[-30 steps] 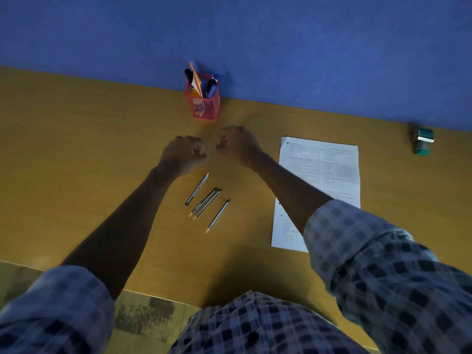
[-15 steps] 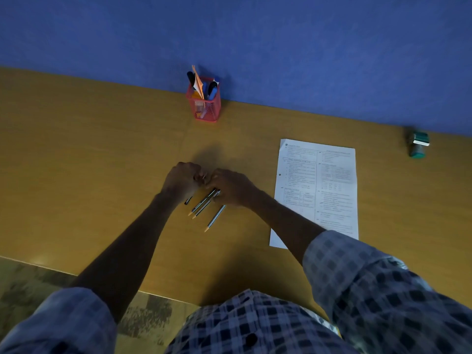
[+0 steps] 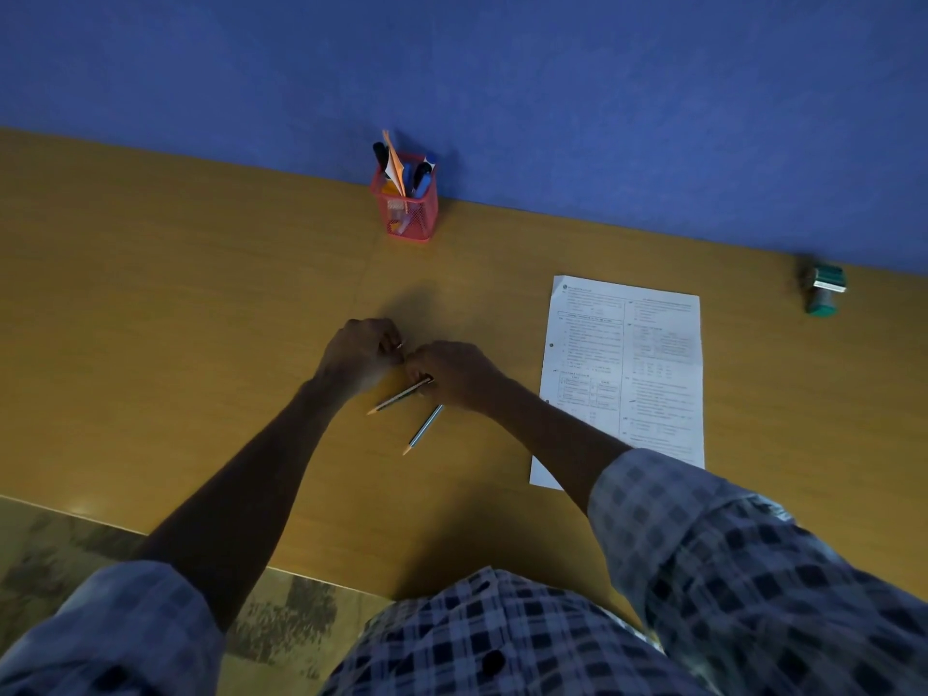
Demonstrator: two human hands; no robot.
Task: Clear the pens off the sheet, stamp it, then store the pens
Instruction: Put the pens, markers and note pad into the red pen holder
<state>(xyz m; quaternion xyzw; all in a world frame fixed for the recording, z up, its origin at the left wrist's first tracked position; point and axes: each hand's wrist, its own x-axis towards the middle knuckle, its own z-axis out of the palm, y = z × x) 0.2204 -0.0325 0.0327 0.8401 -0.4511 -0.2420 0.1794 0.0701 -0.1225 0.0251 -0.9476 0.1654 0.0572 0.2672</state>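
Thin striped pens with sharpened, pencil-like tips lie on the wooden desk left of the printed sheet (image 3: pixel 622 374). My left hand (image 3: pixel 359 356) is closed around one pen, only whose end (image 3: pixel 400 345) shows at the fingertips. My right hand (image 3: pixel 454 376) pinches the upper end of a pair of pens (image 3: pixel 396 398) that slant down to the left. One more pen (image 3: pixel 424 430) lies on the desk just below my right hand. No pens lie on the sheet. The green stamp (image 3: pixel 823 291) stands at the far right by the wall.
A red mesh pen holder (image 3: pixel 408 218) with markers and an orange item stands against the blue wall, straight beyond my hands. The desk's front edge (image 3: pixel 201 545) runs close to my body, with patterned floor below it.
Both hands came down from near the holder onto the row of pens. The leftmost pen went into my left hand, and my right hand closed on the middle pair.
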